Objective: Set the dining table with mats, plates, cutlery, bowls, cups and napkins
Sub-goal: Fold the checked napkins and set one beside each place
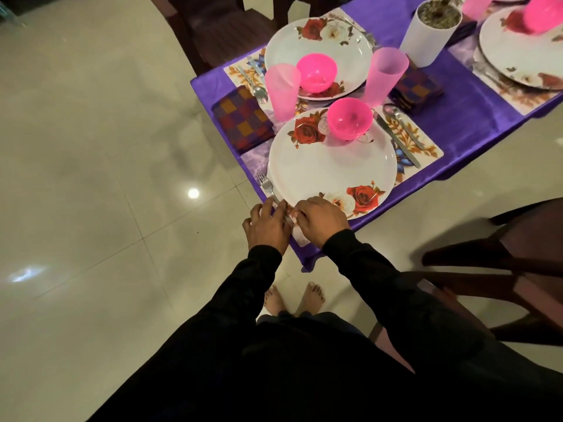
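- Where the near corner of the purple tablecloth [463, 123] hangs over the table edge, a fork [268, 188] is laid on the near placemat [422, 144], just beside the left rim of the near plate [329, 169], its tines pointing away from the person.
- The lower part of the fork's handle is covered by both hands, so the exact contact cannot be told.
- The left hand [268, 225] is held over the handle with its fingers fairly straight and slightly spread; whether anything is gripped cannot be told.
- The right hand [321, 220] is bent at the knuckles with the fingertips curled down at the handle's end; it cannot be told whether the fork or the mat edge is pinched.
- A pink bowl [350, 117] is set on the far part of the near plate, above a rose print.
- A knife [396, 141] and a spoon [402, 124] are laid side by side on the mat to the right of the plate.
- A pink cup [281, 91] is stood just beyond the plate's left side, with a folded chequered napkin [242, 117] beside it.
- A second plate [318, 53] with its own pink bowl [316, 71] is placed further back, and a second pink cup [385, 76] is stood to its right, near another chequered napkin [417, 88].
- A white plant pot [431, 32] is seen beyond that, and a third plate [524, 44] at the upper right.
- Dark chairs [502, 263] are drawn up on the right and at the far side.
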